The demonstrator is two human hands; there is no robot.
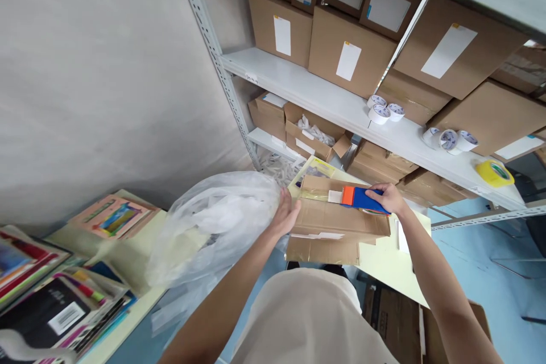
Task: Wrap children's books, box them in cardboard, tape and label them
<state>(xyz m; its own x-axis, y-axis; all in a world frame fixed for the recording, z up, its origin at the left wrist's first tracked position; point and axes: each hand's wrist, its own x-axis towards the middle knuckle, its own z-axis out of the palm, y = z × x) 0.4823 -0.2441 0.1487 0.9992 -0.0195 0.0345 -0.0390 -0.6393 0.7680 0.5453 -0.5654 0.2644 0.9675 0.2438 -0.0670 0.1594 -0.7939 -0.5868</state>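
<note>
Gripping a blue-and-orange tape dispenser (pixel 364 199), the right hand (pixel 386 198) has its fingers wrapped over the blue end, thumb laid along the body, the forearm slanting up from the lower right. The dispenser lies over the upper face of a cardboard box (pixel 341 217), its orange end pointing left; how firmly it meets the cardboard cannot be told. The left hand (pixel 286 216) is spread loosely at the box's left end, fingers extended and thumb apart, the palm side toward the cardboard; its grip is wide, closed around nothing.

The box is long, matte and brown, with a glossy strip on its upper left part, a small white patch by the dispenser's orange end and a flat brown panel on its near side. It sits on a smooth cream table (pixel 377 259). Just beside the left hand bulges a crumpled, translucent plastic bag (pixel 226 210). Farther left, glossy books (pixel 55 307) are stacked.

Beyond the table rises grey metal shelving (pixel 298 82) with a perforated upright, bearing square-edged cartons (pixel 350 51), 2 clusters of white tape rolls (pixel 379 114) and 1 yellow roll (pixel 495 173).
</note>
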